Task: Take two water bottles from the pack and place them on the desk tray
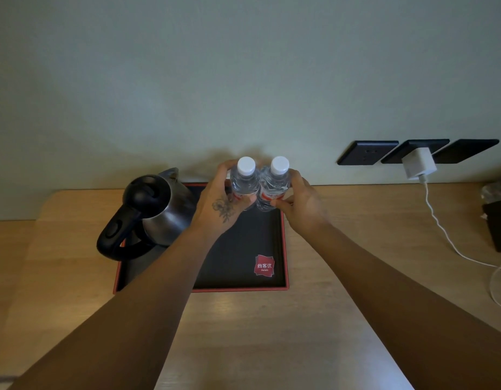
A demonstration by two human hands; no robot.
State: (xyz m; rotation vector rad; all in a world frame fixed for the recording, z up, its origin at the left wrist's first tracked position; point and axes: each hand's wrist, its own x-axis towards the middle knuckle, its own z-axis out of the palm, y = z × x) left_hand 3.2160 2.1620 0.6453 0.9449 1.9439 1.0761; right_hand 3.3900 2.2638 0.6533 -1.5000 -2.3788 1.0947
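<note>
Upright, both bottles [259, 184] (caps up) stand over the tray [284, 249].

Two clear, glossy plastic water bottles [259, 187] with matt white caps fill my hands. The brushed-steel kettle [162, 206] gleams softly; black tray [243, 249] matt, pale wood-grain desk [272, 333] smooth.

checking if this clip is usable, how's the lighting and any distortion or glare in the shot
Head view: dim overall, the wall vignetted toward the corners; a soft glare patch on the desk near the tray; wide-angle bending curves the desk edge and splays the forearms; the two bottles throw a faint shadow on the wall; the kettle shows dull highlights.
</note>
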